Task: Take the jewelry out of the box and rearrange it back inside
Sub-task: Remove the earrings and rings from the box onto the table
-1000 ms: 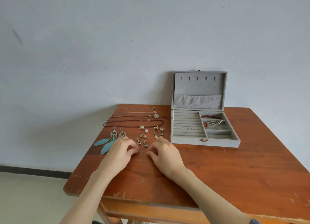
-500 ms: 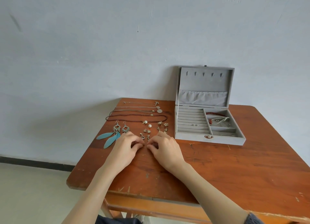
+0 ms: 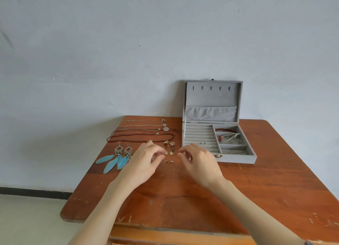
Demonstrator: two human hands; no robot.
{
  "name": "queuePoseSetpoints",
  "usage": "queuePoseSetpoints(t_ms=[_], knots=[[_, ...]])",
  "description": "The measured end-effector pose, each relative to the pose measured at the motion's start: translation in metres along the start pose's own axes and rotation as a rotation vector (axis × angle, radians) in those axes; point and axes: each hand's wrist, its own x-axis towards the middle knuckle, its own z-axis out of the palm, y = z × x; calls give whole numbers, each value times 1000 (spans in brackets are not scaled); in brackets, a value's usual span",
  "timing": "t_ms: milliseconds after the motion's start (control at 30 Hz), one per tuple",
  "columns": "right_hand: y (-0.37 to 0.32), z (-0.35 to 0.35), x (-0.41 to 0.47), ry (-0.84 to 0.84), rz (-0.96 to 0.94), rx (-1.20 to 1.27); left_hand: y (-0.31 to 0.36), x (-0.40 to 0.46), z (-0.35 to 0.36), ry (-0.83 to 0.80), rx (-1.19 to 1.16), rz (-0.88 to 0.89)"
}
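The grey jewelry box (image 3: 236, 159) stands open at the back right of the table, lid upright. A red bead bracelet (image 3: 222, 130) and a pale cord lie in its right compartments, and a small ring (image 3: 203, 143) sits in the slotted rows. Left of the box lie several necklaces (image 3: 143, 134), blue feather earrings (image 3: 113, 161), small gold earrings (image 3: 169, 146) and a pair of tiny studs (image 3: 169, 161). My left hand (image 3: 145, 162) and my right hand (image 3: 200, 162) hover just above the table either side of the studs, fingers loosely curled, with nothing seen in them.
The wooden table (image 3: 183, 199) is scratched, with bare wood in front of and right of my hands. Its left edge runs close to the feather earrings. A plain white wall stands right behind the box.
My hands were together, fingertips on the table over a tiny item. They have since lifted and parted, and the pair of studs now lies uncovered between them.
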Motion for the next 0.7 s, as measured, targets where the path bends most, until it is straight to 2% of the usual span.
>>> queuePoseSetpoints(t_ms=[200, 333, 500, 700], knots=[[51, -26, 11, 110, 21, -183, 34, 39, 26, -18, 181, 177], [81, -31, 15, 114, 90, -259, 45, 64, 50, -37, 292, 228], [91, -36, 22, -49, 152, -274, 53, 83, 69, -49, 334, 223], [90, -38, 28, -205, 123, -315, 57, 86, 78, -33, 322, 195]])
